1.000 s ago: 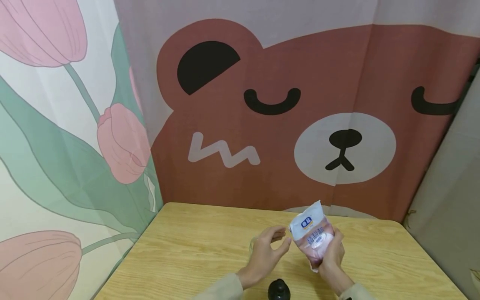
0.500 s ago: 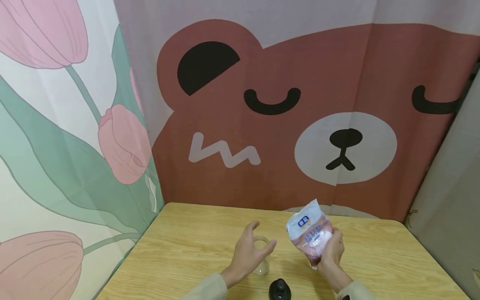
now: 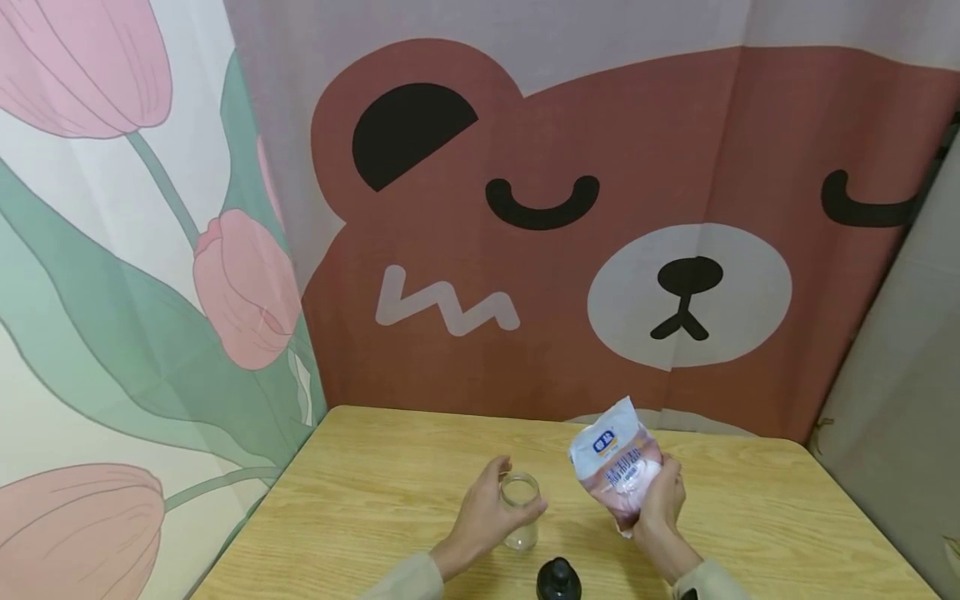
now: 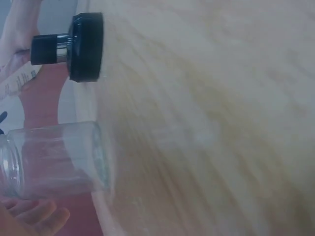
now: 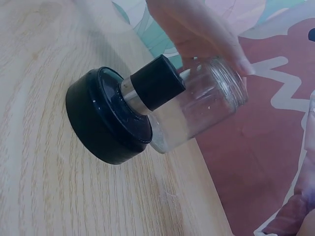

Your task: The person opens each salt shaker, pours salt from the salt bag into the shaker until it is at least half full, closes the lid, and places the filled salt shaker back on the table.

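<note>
In the head view my right hand (image 3: 662, 505) grips a pink-and-white plastic bag (image 3: 611, 462) with a blue label, holding it tilted above the table. The bag's top corner points up and left. My left hand (image 3: 478, 522) reaches around a clear glass jar (image 3: 521, 538), thumb on the near side and fingers on the far side, spread wider than the mouth. Uncapped and upright, the jar stands on the table; its threaded neck shows in the right wrist view. Nearer the person sits a black lid (image 3: 558, 580) with a silver-banded knob (image 5: 157, 82).
All of this is on a light wood-grain table (image 3: 375, 500). Behind it hangs a curtain (image 3: 450, 367) printed with a brown bear, and a tulip-printed curtain (image 3: 165, 350) hangs at the left. The lid stands between the two forearms, close to the jar.
My left hand has left the bag's edge and moved left and down around the jar, which was mostly hidden behind it. The bag has shifted slightly left in my right hand's grip.
</note>
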Demonstrator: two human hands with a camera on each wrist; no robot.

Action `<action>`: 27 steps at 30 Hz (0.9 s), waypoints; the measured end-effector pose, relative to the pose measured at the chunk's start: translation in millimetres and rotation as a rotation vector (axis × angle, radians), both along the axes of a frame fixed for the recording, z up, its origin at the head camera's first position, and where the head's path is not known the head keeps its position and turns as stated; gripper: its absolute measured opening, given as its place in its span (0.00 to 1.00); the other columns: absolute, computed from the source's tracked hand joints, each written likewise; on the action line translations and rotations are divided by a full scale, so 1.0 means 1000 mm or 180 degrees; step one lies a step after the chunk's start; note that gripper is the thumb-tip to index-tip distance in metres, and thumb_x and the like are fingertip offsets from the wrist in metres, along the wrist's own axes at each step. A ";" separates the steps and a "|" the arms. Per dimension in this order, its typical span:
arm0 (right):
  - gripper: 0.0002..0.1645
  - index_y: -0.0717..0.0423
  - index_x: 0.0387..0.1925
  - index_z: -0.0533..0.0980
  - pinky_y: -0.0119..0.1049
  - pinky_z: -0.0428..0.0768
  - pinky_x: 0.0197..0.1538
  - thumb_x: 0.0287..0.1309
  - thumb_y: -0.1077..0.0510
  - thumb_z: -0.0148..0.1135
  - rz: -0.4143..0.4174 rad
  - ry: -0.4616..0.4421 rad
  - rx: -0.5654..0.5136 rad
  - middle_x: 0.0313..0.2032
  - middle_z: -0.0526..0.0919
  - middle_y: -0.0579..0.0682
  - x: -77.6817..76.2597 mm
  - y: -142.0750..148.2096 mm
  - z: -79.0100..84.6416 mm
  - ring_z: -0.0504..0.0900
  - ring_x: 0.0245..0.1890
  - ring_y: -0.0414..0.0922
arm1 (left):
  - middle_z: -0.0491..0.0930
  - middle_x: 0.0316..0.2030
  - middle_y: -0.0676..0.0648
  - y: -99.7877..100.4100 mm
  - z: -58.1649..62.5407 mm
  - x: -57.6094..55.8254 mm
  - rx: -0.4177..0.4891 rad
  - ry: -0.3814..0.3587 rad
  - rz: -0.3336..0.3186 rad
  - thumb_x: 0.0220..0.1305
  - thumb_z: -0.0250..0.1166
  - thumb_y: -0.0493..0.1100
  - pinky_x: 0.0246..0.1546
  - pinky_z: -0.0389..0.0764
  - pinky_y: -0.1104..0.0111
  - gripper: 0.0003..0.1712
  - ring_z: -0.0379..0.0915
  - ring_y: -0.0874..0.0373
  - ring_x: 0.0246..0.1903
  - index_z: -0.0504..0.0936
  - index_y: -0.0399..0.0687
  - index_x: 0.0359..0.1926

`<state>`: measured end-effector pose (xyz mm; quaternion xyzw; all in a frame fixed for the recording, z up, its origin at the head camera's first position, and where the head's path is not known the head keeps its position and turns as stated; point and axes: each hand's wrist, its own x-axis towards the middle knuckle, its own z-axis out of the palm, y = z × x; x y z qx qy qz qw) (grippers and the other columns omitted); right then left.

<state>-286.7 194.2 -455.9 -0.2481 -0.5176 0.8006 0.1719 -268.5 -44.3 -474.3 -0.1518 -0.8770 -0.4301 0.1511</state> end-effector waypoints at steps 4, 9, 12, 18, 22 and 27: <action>0.25 0.48 0.34 0.67 0.33 0.70 0.17 0.56 0.32 0.41 0.0010 0.0030 0.0025 0.18 0.74 0.40 0.000 0.000 0.000 0.72 0.16 0.37 | 0.71 0.51 0.48 -0.003 -0.004 0.001 -0.0139 -0.0060 -0.0079 0.39 0.58 0.74 0.43 0.72 0.61 0.53 0.68 0.55 0.48 0.61 0.45 0.59; 0.25 0.48 0.33 0.67 0.34 0.70 0.18 0.56 0.32 0.41 0.0025 -0.0012 0.0071 0.18 0.74 0.40 0.000 -0.002 0.000 0.72 0.16 0.38 | 0.74 0.48 0.46 -0.005 -0.007 0.001 -0.0182 -0.0054 -0.0160 0.41 0.58 0.73 0.41 0.73 0.62 0.51 0.70 0.54 0.46 0.64 0.42 0.57; 0.25 0.48 0.32 0.68 0.35 0.70 0.17 0.56 0.32 0.41 0.0050 -0.0028 0.0089 0.18 0.75 0.41 0.000 -0.003 0.000 0.72 0.16 0.38 | 0.76 0.44 0.48 -0.005 -0.008 -0.001 -0.0139 -0.0012 -0.0205 0.42 0.59 0.72 0.38 0.74 0.65 0.46 0.72 0.56 0.42 0.68 0.44 0.54; 0.24 0.49 0.31 0.67 0.35 0.69 0.16 0.57 0.34 0.39 0.0046 -0.0033 0.0192 0.17 0.74 0.41 -0.002 -0.005 0.001 0.72 0.15 0.38 | 0.77 0.42 0.47 -0.003 -0.011 -0.004 -0.0078 0.0017 -0.0357 0.43 0.60 0.70 0.33 0.73 0.70 0.38 0.73 0.56 0.39 0.71 0.48 0.48; 0.23 0.49 0.32 0.67 0.34 0.70 0.17 0.58 0.35 0.39 0.0050 -0.0027 0.0173 0.18 0.74 0.41 -0.002 -0.008 0.002 0.72 0.16 0.38 | 0.77 0.40 0.46 0.000 -0.012 -0.006 -0.0020 0.0007 -0.0453 0.42 0.62 0.68 0.33 0.73 0.71 0.37 0.74 0.54 0.38 0.71 0.48 0.47; 0.24 0.50 0.33 0.67 0.34 0.71 0.17 0.58 0.35 0.40 0.0060 0.0025 0.0107 0.18 0.74 0.41 -0.003 -0.011 0.003 0.72 0.15 0.38 | 0.78 0.39 0.47 0.005 -0.013 -0.010 0.0058 0.0009 -0.0504 0.41 0.64 0.66 0.32 0.73 0.72 0.36 0.74 0.54 0.37 0.72 0.47 0.45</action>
